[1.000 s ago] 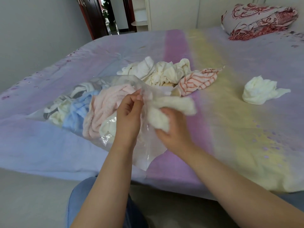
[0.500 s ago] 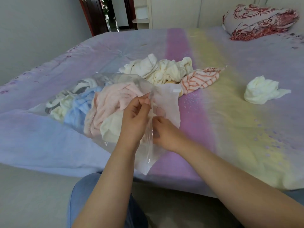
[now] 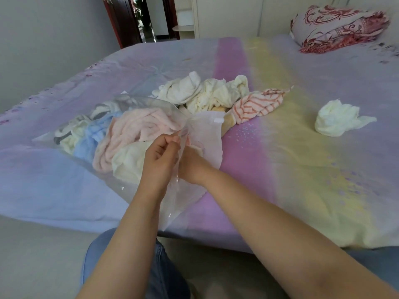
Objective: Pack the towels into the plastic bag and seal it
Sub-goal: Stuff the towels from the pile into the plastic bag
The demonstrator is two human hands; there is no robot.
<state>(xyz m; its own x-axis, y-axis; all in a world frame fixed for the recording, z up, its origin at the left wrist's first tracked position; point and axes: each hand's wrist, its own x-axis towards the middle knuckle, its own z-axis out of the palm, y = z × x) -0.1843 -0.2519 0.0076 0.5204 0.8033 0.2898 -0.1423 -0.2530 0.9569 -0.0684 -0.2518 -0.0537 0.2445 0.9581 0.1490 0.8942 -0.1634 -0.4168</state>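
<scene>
Left grip [image 3: 160, 157] pinching crinkly plastic bag [image 3: 207, 134]

**Bag part-filled, mouth open**

The clear plastic bag [image 3: 129, 108] lay on its side, holding pink [image 3: 133, 130], blue [image 3: 90, 137] and cream towels [image 3: 129, 160]. Beyond its mouth sat a loose heap of cream towels [image 3: 205, 93], a red-striped one [image 3: 257, 104], and one white towel [image 3: 336, 119] well apart.

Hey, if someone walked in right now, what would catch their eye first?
Probably the clear plastic bag stuffed with pastel towels on the bed's near left, its mouth held by the left hand. Just behind lies a loose towel pile, and one white towel sits alone at right.
</scene>
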